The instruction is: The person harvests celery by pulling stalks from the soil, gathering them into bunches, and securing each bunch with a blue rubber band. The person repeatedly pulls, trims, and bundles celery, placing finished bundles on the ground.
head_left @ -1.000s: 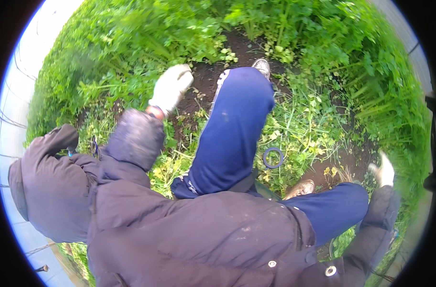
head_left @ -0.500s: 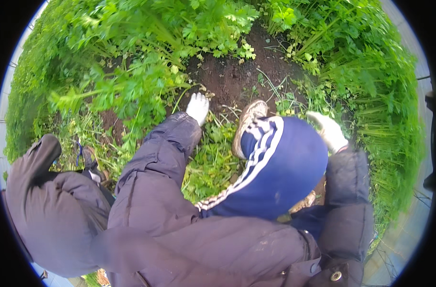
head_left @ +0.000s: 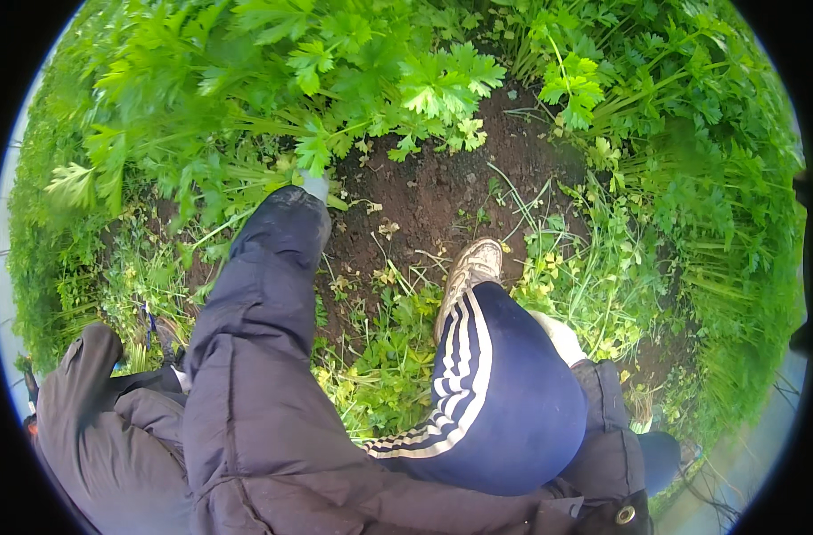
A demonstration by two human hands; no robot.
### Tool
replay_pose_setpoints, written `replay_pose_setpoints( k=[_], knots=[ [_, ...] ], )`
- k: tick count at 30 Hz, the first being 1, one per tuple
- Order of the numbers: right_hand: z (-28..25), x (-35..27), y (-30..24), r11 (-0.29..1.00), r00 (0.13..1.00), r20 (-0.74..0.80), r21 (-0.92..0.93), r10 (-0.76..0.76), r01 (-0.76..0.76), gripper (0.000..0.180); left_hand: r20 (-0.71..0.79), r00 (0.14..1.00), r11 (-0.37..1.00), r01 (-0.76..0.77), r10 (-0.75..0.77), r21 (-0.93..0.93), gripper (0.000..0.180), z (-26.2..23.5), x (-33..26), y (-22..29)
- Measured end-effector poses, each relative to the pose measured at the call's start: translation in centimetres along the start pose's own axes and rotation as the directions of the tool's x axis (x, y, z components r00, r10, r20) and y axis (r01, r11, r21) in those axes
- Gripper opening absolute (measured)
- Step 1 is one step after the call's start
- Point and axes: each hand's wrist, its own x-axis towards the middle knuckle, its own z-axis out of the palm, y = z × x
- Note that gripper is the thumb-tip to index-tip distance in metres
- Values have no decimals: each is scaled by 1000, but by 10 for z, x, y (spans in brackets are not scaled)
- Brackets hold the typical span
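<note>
My left hand (head_left: 316,185), in a white glove, reaches in at the base of a leafy green celery plant (head_left: 272,116). Leaves cover its fingers, so whether they grip a stalk is hidden. At the other side of my blue-trousered knee (head_left: 522,401) is my right hand (head_left: 560,338), also white-gloved. The knee and dark sleeve hide most of it, and its fingers do not show. Cut stems and loose leaves (head_left: 594,276) lie on the ground close by it.
Bare brown soil (head_left: 424,196) runs between the celery rows. More celery (head_left: 736,223) stands along the right. My muddy shoe (head_left: 476,264) rests on the soil amid trampled greens (head_left: 379,348). Brown-grey clothing (head_left: 94,428) of another person is close at my left.
My left hand has moved forward and left, from bare soil into the celery leaves. My right hand has drawn back and left behind the knee.
</note>
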Motion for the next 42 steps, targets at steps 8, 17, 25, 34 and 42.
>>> replay_pose_setpoints(
  k=[8, 17, 25, 34, 42],
  knots=[
    [12, -43, 30, 980, 971, -153, -105, -185, 170, 47, 91, 987, 893, 158, -132, -422, 44, 48, -49, 21],
    [-3, -85, 75, 989, 974, -178, -84, -138, 125, 40, 110, 959, 325, 195, -263, -925, 39, 122, -196, 70],
    [-93, -77, -67, 640, 820, -456, 525, -345, 561, 45, -923, 250, 443, -891, 292, -101, 59, -118, -345, 199],
    [-183, -146, -126, -141, 418, -908, 416, -20, 898, 52, -865, -261, 548, -686, 427, 478, 54, -241, -473, 362],
    [-224, -252, -51, -297, 289, -956, 292, -56, 909, 60, -694, 315, 21, -918, 647, -397, 104, -249, -491, 320]
  ],
)
